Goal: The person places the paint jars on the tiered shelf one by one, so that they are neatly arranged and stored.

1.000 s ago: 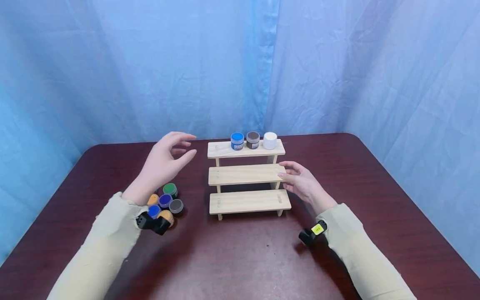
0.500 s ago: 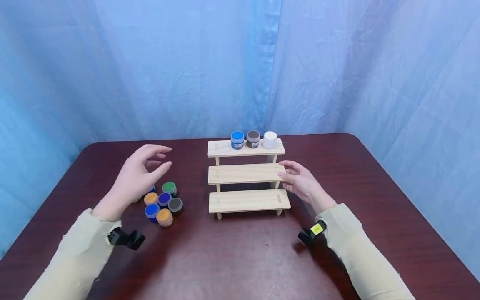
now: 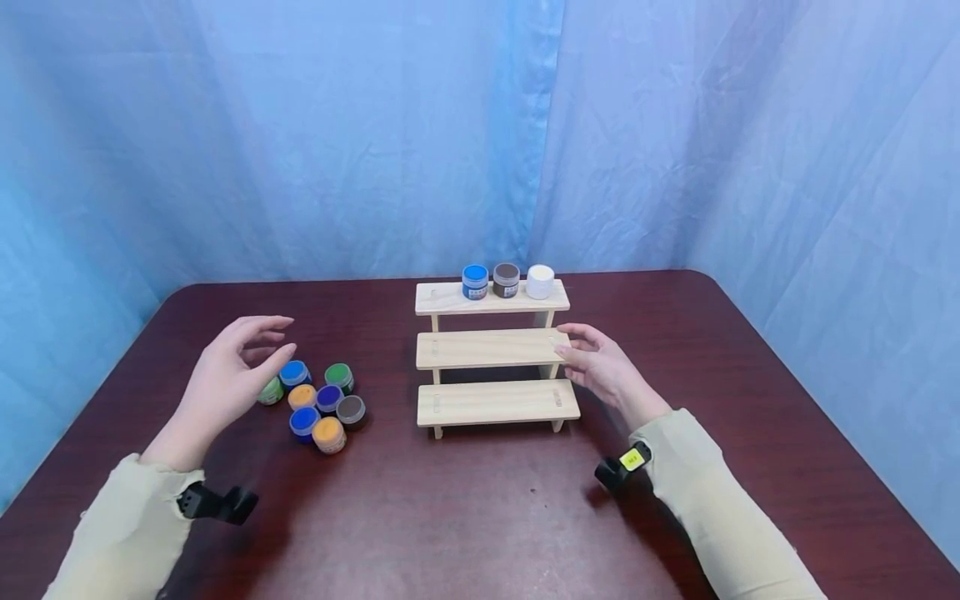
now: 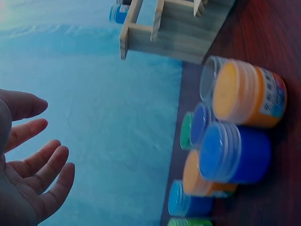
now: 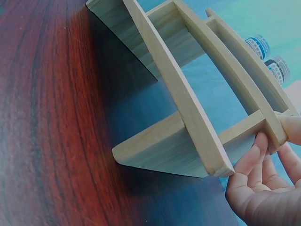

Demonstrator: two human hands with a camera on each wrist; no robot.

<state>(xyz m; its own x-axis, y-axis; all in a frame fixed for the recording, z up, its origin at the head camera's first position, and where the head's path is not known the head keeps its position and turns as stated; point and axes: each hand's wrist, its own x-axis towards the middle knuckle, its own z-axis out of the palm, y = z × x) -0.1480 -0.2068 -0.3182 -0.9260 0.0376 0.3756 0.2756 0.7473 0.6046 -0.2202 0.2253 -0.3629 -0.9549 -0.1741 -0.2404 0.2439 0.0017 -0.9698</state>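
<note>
A three-tier wooden display stand [image 3: 495,402] stands on the table. My right hand [image 3: 611,371] holds the right end of its middle shelf [image 5: 225,70], with the thumb over the board and the fingers at its edge and underside. To the left, my left hand [image 3: 228,375] hovers with loosely bent fingers and nothing in them. Just right of it is a cluster of paint jars, among them a light green jar [image 3: 270,392], a sky-blue jar [image 3: 295,373], a dark grey jar [image 3: 351,411] and an orange jar [image 4: 254,94]. All the jars stand upright.
On the top shelf are a blue jar [image 3: 475,282], a dark brown jar [image 3: 506,281] and a white jar [image 3: 540,282]. Dark red-brown table [image 3: 480,517] runs back to a blue curtain [image 3: 360,150] behind and at both sides.
My left hand has moved left and toward me, from beside the stand to left of the jar cluster, uncovering more jars. My right hand stays at the middle shelf.
</note>
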